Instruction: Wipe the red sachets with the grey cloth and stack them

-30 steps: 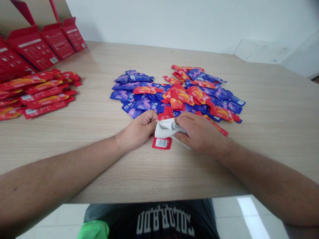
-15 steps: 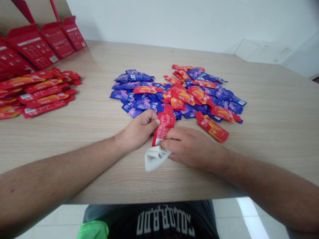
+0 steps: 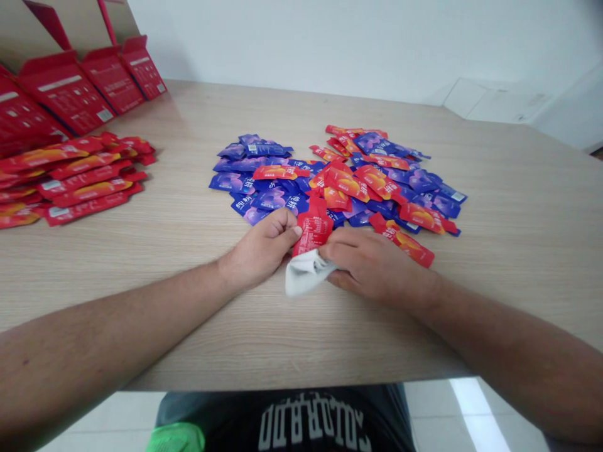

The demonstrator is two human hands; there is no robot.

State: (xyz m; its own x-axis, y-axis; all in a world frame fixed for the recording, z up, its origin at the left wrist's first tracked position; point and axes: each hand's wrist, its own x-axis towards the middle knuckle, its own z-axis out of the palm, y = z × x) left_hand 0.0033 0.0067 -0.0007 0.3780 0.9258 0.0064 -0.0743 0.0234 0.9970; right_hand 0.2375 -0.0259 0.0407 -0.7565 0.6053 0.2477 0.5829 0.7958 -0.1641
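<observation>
Plain indoor work rm, prob. packing/stock space

Long wood-grain laminate table (image 3: 527,238) as main work surface. Open red retail cartons (image 3: 66,94), flaps up, lined along far L corner, w/ printed text & white labels. Flat red sachets (image 3: 85,191) in rough rows just beside them; loose heap of blue & red sachets (image 3: 268,199) mid-table. Plain white walls (image 3: 330,44), glossy white floor tiles (image 3: 475,411), pale panels (image 3: 494,100) at far R corner. Large qty of matching printed pkgs = commercial stock, so closer to stockroom/packing rm than home. Exact business type not readable.
</observation>
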